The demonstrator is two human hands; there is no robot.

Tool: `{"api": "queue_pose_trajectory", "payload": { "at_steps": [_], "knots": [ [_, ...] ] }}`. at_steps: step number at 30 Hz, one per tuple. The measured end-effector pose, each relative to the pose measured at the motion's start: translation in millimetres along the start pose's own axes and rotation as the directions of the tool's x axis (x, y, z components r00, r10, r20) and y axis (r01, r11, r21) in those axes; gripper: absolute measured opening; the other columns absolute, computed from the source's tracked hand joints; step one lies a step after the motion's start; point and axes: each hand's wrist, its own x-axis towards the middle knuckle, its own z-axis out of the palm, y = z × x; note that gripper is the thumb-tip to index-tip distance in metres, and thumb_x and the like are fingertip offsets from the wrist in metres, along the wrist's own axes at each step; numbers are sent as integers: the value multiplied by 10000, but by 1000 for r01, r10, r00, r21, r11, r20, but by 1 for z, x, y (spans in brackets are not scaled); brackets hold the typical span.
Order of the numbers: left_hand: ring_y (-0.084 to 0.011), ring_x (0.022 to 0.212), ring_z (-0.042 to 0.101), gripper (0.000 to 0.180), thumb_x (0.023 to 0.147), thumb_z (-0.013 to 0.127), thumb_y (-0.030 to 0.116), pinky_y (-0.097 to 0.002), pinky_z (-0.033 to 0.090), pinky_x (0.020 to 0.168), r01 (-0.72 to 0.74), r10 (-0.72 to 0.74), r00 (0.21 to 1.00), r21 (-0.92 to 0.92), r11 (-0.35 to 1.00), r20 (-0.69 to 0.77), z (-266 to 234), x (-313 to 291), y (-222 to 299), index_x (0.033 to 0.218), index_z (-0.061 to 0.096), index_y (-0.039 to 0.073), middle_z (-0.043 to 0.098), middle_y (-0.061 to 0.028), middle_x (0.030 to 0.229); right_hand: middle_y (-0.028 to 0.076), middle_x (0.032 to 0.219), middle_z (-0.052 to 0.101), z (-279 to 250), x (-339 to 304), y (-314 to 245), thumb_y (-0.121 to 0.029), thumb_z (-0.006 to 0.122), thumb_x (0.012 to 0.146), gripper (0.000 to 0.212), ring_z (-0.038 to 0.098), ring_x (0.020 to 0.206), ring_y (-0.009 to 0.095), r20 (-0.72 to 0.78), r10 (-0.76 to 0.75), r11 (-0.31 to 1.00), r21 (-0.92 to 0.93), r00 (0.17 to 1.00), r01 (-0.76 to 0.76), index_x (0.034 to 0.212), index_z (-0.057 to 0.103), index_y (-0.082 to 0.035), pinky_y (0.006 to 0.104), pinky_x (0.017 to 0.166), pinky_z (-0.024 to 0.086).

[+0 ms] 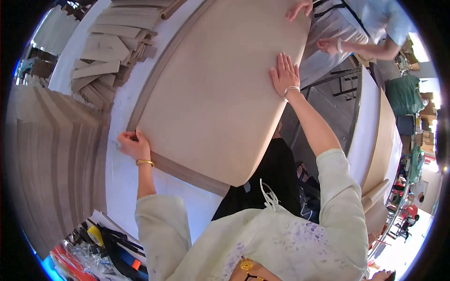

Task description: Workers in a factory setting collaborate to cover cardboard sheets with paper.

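A large brown paper sheet (215, 89) lies over the white worktable in front of me, its right edge bending down past the table's side. Darker brown board (187, 174) shows beneath it along the near and left edges. With its fingers curled in, my left hand (134, 145) pinches the near left corner of the sheet. My right hand (285, 78) rests flat on the sheet near its right edge, fingers stretched out and holding nothing. At the far right, a co-worker's hand (300, 8) touches the sheet's edge, and the other hand (329, 45) hovers beside it.
A tall stack of brown boards (61, 159) stands at the left, with loose cardboard strips (105, 56) piled behind it. Tape and plastic bags (96, 236) lie at the lower left. To my right are a metal frame (355, 112) and another table with brown sheets (380, 136).
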Motion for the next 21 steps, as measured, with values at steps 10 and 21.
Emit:
{"api": "queue_pose_trajectory", "payload": {
  "at_steps": [10, 21],
  "knots": [
    [-189, 729, 548, 301, 709, 675, 157, -412, 328, 792, 19, -20, 1000, 52, 998, 16, 3, 6, -2, 899, 448, 100, 539, 12, 760, 97, 1461, 162, 48, -82, -53, -461, 400, 837, 736, 112, 1358, 258, 226, -634, 704, -227, 740, 673, 1406, 139, -74, 430, 1092, 95],
    [-207, 798, 555, 301, 727, 659, 190, -428, 335, 794, 22, -31, 998, 152, 988, 58, 2, 8, 19, 917, 447, 94, 558, -2, 794, 81, 1469, 143, 46, -232, -91, -502, 334, 878, 714, 96, 1362, 193, 338, -867, 448, 207, 366, 870, 1408, 121, -73, 409, 1103, 63]
  ]
}}
